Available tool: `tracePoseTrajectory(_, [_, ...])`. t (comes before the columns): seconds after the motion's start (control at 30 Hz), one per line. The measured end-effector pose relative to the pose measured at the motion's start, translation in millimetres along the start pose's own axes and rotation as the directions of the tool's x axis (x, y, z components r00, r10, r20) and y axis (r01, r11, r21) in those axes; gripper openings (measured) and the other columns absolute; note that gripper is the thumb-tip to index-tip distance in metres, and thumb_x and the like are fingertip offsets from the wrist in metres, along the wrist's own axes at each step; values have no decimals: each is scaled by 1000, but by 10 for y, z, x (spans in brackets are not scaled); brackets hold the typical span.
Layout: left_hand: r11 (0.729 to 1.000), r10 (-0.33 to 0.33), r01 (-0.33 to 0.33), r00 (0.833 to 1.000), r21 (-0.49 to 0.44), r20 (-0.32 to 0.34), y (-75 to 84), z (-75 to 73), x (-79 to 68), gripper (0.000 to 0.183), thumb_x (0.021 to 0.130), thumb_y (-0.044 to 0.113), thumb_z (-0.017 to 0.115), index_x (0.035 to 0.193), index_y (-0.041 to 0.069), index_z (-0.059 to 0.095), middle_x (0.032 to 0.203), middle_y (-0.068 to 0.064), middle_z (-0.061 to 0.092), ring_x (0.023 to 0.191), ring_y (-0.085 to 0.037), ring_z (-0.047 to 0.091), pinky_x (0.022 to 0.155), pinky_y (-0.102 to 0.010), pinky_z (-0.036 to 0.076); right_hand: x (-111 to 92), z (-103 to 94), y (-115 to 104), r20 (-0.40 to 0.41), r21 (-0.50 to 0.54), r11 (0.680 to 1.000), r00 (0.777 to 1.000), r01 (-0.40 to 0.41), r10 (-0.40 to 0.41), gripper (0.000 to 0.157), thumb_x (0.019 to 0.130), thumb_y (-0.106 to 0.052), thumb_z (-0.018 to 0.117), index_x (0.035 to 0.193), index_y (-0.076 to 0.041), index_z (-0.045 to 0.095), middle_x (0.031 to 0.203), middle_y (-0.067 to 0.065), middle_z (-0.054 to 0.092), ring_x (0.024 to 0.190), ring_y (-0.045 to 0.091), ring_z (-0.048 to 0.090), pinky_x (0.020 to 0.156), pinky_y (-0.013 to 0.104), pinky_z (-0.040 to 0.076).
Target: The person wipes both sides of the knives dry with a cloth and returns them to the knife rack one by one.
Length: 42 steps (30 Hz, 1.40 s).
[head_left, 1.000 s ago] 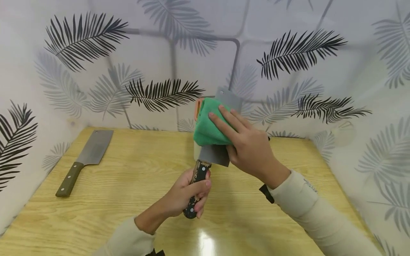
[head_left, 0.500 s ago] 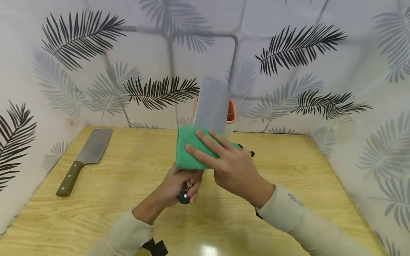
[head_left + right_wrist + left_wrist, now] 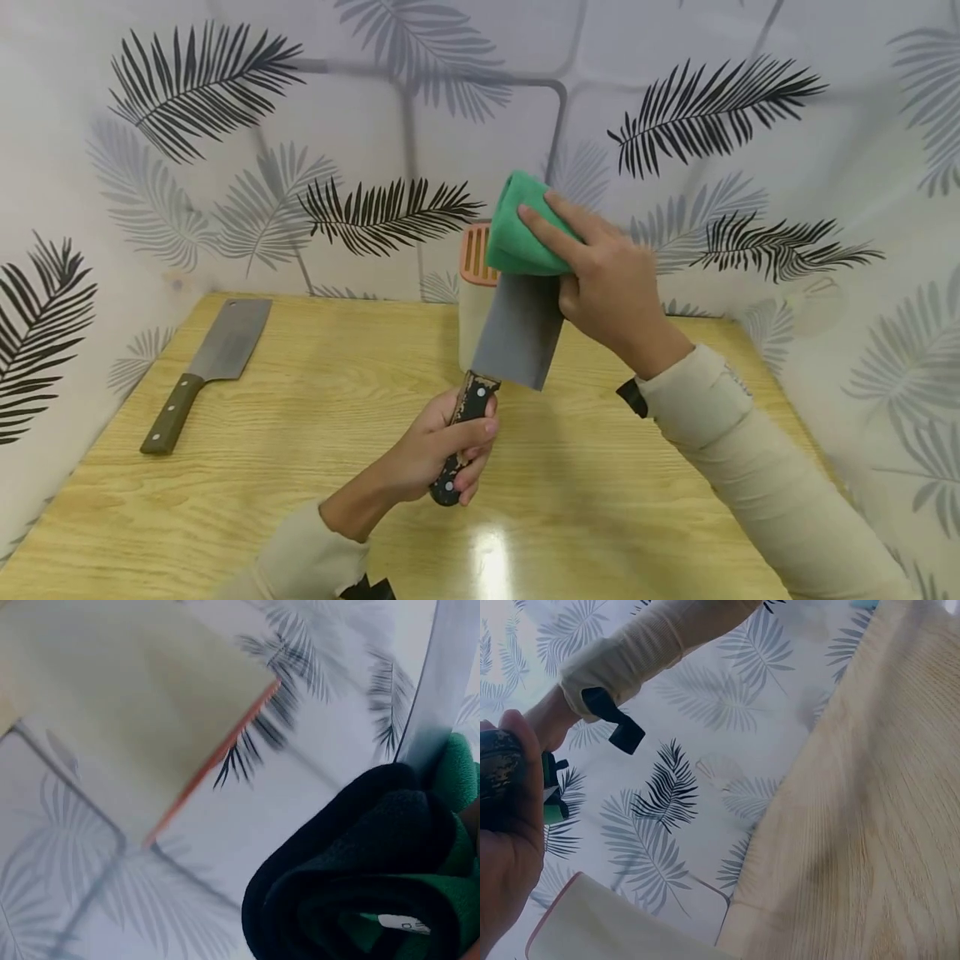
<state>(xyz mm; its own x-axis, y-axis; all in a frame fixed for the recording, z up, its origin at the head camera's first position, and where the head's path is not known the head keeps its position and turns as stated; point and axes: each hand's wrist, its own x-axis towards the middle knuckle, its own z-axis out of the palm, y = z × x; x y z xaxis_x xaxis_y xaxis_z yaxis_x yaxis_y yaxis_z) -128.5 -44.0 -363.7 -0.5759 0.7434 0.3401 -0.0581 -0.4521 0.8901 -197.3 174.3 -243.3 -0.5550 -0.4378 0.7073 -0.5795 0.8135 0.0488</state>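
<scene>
My left hand (image 3: 431,446) grips the worn black riveted handle of a cleaver (image 3: 517,333), its blade pointing up and away above the table. My right hand (image 3: 611,283) holds a folded green cloth (image 3: 528,229) over the far end of the blade, fingers on top and thumb lower by the blade's edge. The cloth hides the blade's tip. In the right wrist view, the cloth's dark folds (image 3: 517,200) lie against the blade (image 3: 442,682). The handle (image 3: 499,769) fills part of my left palm in the left wrist view.
A cream knife block (image 3: 474,321) with an orange slotted top stands behind the cleaver at the back of the table (image 3: 315,400). Another cleaver (image 3: 225,342) with an olive-brown handle lies at the left. Leaf-patterned sheeting (image 3: 360,108) surrounds the back and sides.
The cloth went down the blade to near the handle, then back up to its far end in my right hand. The cleaver tilted up, then lowered again; my left hand kept its grip.
</scene>
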Motion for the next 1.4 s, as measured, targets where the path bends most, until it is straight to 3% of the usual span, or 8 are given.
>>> tracePoseTrajectory(0.2, [1000, 5, -4, 999, 5, -47, 25, -23, -10, 6, 105, 7, 38, 101, 10, 43, 70, 11, 48, 47, 1, 52, 40, -24, 50, -197, 83, -231, 9, 35, 996, 996, 84, -85, 71, 79, 8, 54, 143, -23, 57, 144, 12, 58, 120, 38, 64, 55, 48, 59])
tracePoseTrajectory(0.53, [997, 63, -58, 992, 50, -109, 137, -160, 33, 23, 107, 17, 41, 85, 14, 46, 65, 12, 49, 47, 0, 53, 43, -23, 52, -425, 119, -641, -23, 93, 966, 971, 240, -239, 64, 81, 4, 67, 139, -24, 60, 143, 9, 60, 123, 33, 63, 42, 35, 52])
tracePoseTrajectory(0.7, [996, 85, -83, 994, 27, -70, 186, -230, 6, 30, 107, 36, 46, 81, 20, 49, 65, 13, 53, 53, 1, 55, 52, -18, 54, -498, 134, -760, -60, 47, 945, 945, 324, -321, 70, 78, 12, 65, 138, -24, 61, 141, 11, 60, 120, 31, 65, 60, 38, 62])
tracePoseTrajectory(0.83, [998, 41, -36, 996, 59, -83, 209, -201, 42, 28, 108, 28, 44, 83, 17, 46, 66, 12, 49, 51, -1, 53, 49, -21, 53, -442, 120, -730, -73, -17, 963, 960, 269, -270, 69, 82, 12, 64, 139, -26, 59, 140, 10, 59, 119, 30, 64, 54, 38, 60])
tracePoseTrajectory(0.97, [999, -8, 13, 993, 42, -115, 206, -133, 51, 9, 105, 14, 43, 97, 13, 44, 69, 9, 46, 49, -2, 51, 46, -23, 52, -288, 86, -592, -83, -39, 985, 982, 166, -168, 62, 88, 6, 63, 141, -25, 57, 139, 13, 58, 116, 34, 64, 43, 38, 53])
tracePoseTrajectory(1.2, [1000, 2, -1, 999, 5, -38, 121, -13, 22, 3, 106, 11, 39, 107, 11, 42, 76, 10, 47, 53, 0, 53, 49, -21, 53, -110, 27, -267, -49, -3, 998, 997, -59, 58, 67, 90, -8, 64, 151, -25, 45, 147, 16, 53, 119, 42, 63, 51, 51, 57])
tracePoseTrajectory(1.3, [999, 36, -37, 999, -30, -26, 100, 11, 34, 15, 111, 26, 35, 110, 12, 40, 79, 10, 45, 55, 0, 51, 48, -20, 52, -204, 72, -262, -3, 82, 995, 998, -57, 57, 74, 87, -19, 65, 155, -21, 37, 152, 18, 46, 123, 44, 59, 57, 53, 58])
tracePoseTrajectory(1.4, [994, 73, -74, 997, -76, -18, 107, -5, 38, 32, 110, 42, 24, 111, 14, 41, 79, 10, 43, 55, 0, 49, 48, -17, 49, -355, 152, -382, -18, 137, 990, 1000, 26, -24, 73, 86, -19, 66, 154, -18, 38, 152, 19, 44, 123, 44, 59, 62, 53, 60])
